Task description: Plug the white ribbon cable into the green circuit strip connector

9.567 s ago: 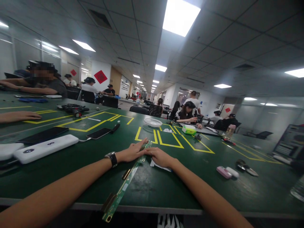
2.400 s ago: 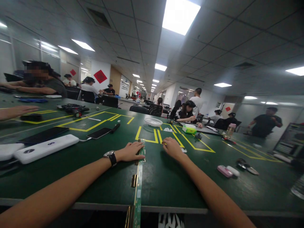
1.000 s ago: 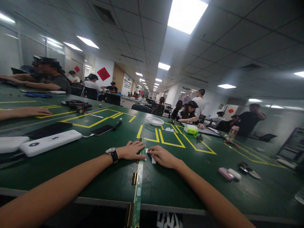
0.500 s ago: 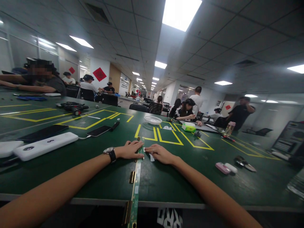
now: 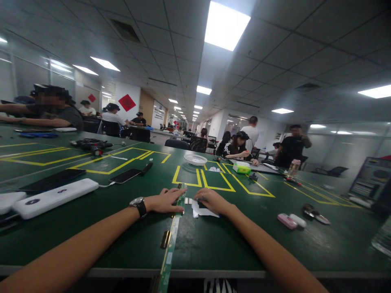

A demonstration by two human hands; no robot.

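Note:
A long, narrow green circuit board (image 5: 172, 236) with gold-brown tabs runs from the middle of the table past its near edge. My left hand (image 5: 163, 200), wearing a wristwatch, rests on the board's far end, with thumb and fingers spread. Just right of that end, my right hand (image 5: 212, 200) has its fingers curled together over a thin white strip (image 5: 204, 211), which looks bent around a dark gap. A small pale piece (image 5: 188, 200) lies between the board and my right fingertips. My right hand partly hides the strip, so its exact grip point is unclear.
A white power bank (image 5: 61, 197) and a cabled phone (image 5: 125, 176) lie left. A white basket (image 5: 195, 159) and a green tissue pack (image 5: 242, 167) stand farther back. At right are a pink case (image 5: 287, 221) and a computer case (image 5: 371, 179). Several people sit beyond.
My right hand has lifted from lying flat to curled fingers and shifted slightly right, exposing more of the white strip. My left hand stays on the board. The view has tilted slightly.

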